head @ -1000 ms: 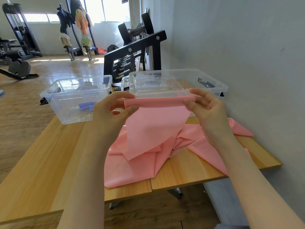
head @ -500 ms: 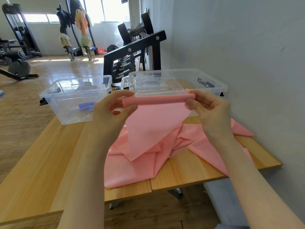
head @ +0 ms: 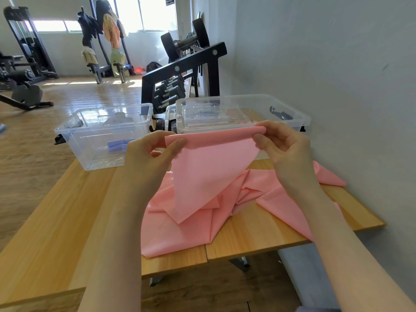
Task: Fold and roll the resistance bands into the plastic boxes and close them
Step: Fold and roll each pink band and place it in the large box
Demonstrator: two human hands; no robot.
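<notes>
A pink resistance band is held up over the wooden table, its top edge wound into a narrow roll. My left hand pinches the roll's left end and my right hand pinches its right end. The band's loose length hangs down and lies crumpled on the table. Behind it stand two clear plastic boxes. The left box is open and holds a rolled purple band. The right box has clear lids lying inside it.
A grey wall runs close along the table's right side. A black dumbbell rack stands right behind the boxes. Gym machines stand far back on the wooden floor. A grey padded surface lies below the table's near right corner.
Both hands have shifted slightly and the roll at the band's top edge looks a little tighter. The hanging part has barely moved.
</notes>
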